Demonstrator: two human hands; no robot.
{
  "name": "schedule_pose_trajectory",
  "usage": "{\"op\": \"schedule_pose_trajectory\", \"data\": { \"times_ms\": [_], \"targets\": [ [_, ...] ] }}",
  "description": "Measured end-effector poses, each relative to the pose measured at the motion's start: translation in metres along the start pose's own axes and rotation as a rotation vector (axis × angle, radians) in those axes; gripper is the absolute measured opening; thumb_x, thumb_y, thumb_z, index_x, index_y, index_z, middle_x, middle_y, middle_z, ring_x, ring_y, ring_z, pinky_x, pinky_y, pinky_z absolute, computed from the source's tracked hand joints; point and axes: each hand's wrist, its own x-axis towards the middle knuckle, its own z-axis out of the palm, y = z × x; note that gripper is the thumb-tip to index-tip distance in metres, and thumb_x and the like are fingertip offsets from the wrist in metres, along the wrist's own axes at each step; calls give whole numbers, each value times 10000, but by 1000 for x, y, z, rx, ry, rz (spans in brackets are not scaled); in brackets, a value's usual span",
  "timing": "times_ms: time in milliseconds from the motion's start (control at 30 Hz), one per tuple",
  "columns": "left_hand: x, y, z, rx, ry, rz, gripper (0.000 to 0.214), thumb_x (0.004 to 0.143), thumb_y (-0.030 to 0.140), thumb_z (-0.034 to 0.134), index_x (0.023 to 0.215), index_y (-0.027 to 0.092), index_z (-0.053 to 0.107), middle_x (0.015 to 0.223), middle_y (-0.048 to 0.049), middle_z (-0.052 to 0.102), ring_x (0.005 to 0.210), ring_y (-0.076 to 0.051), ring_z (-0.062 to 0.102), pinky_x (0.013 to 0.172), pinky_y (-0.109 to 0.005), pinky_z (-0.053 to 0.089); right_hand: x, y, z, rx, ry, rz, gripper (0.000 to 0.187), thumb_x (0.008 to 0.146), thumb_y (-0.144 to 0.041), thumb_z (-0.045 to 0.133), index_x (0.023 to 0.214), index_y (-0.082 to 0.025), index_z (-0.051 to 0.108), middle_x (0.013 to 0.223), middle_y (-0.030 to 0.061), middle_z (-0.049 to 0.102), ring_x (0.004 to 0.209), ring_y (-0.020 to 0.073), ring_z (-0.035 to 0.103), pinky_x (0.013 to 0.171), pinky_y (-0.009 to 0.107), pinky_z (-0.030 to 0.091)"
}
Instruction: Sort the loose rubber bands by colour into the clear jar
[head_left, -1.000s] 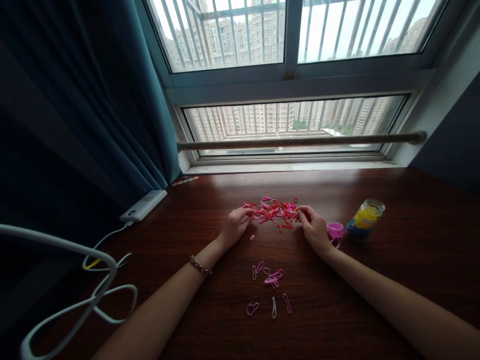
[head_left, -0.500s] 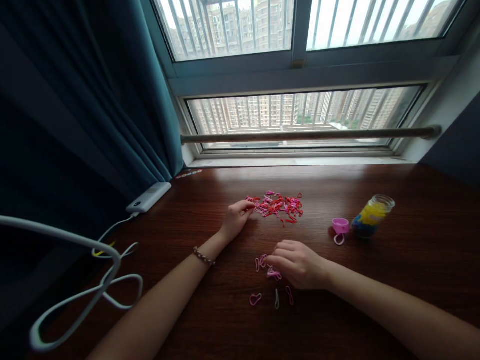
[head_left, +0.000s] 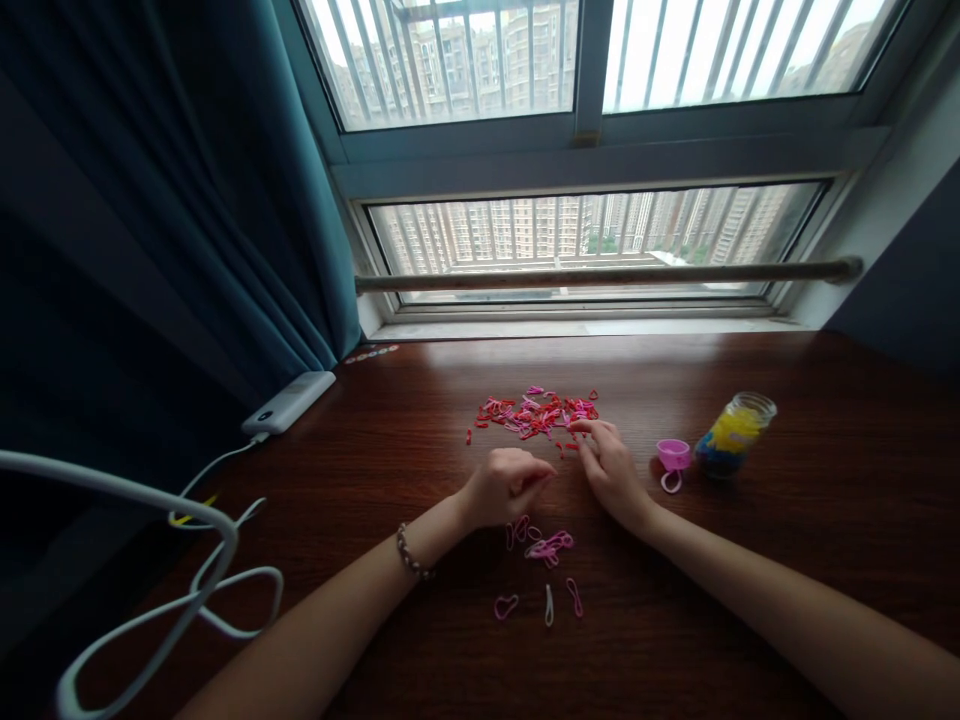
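My left hand (head_left: 508,488) is closed in a pinch above the wood, just in front of the pile; whatever its fingertips hold is too small to make out. My right hand (head_left: 613,474) reaches to the near right edge of a loose pile of red and pink rubber bands (head_left: 536,415), its fingertips touching there, thumb and forefinger apart. Nearer me, below the left hand, lies a small cluster of pink rubber bands (head_left: 551,548). Closer still, three single bands lie apart: a twisted pink band (head_left: 506,607), a whitish band (head_left: 549,605) and a long pink band (head_left: 574,597).
Right of my hands, a small pink cup-shaped piece with a loop (head_left: 673,455) sits beside a tilted clear jar (head_left: 735,435) of yellow and blue bits. At left are a white power strip (head_left: 289,402), a looping white cable (head_left: 225,540) and a blue curtain (head_left: 300,250).
My left hand has drawn back from the pile's left side toward me and right. My right hand has left the near cluster and moved forward to the pile.
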Motion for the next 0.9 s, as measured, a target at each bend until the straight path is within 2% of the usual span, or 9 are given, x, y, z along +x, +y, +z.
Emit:
{"op": "schedule_pose_trajectory", "data": {
  "times_ms": [100,167,267,400,567,767,900],
  "targets": [
    [-1,-27,-5,177,182,-158,159,813,181,482,886,146,619,823,-79,658,756,-154,597,723,-269,469,2,12,7,-121,-80,-17,302,836,-170,406,1108,-153,536,1121,104,555,1103,251,398,951,423,342],
    [-4,-47,-9,279,155,-208,203,818,181,472,974,160,600,944,-88,652,870,-181,596,802,-310,466,2,16,10,-225,-159,-42,337,837,-182,407,1151,-156,526,1225,94,502,1162,268,335,985,453,296],
    [-8,-64,-11,353,95,-302,265,819,198,476,1069,179,561,1014,-77,646,887,-188,606,809,-321,476,0,16,12,-367,-242,-37,330,836,-204,421,1137,-164,552,1278,74,465,1185,300,295,999,507,243],
    [-11,-66,-9,384,39,-330,275,824,199,470,1089,193,544,1035,-62,638,923,-189,597,832,-317,470,-2,9,10,-452,-208,14,318,834,-189,414,1097,-117,578,1225,101,504,1144,305,327,996,499,251],
    [-8,-62,-11,383,4,-299,218,830,173,456,1018,199,561,1015,-54,618,923,-176,577,821,-298,463,-4,6,7,-424,-161,-5,304,825,-146,408,1063,-116,594,1137,106,553,1098,281,366,985,459,288],
    [-7,-63,-12,356,20,-319,149,817,166,482,946,170,555,897,-57,608,819,-165,564,752,-285,460,0,9,5,-212,-43,-61,280,820,-118,402,987,-151,624,1048,94,583,1039,240,424,928,396,359],
    [-6,-62,-12,370,71,-295,120,804,143,483,902,161,549,853,-58,589,809,-172,541,743,-297,447,3,5,-2,-53,-10,3,184,796,-151,476,834,-193,651,899,59,618,904,217,513,814,359,415]
  ]
}}
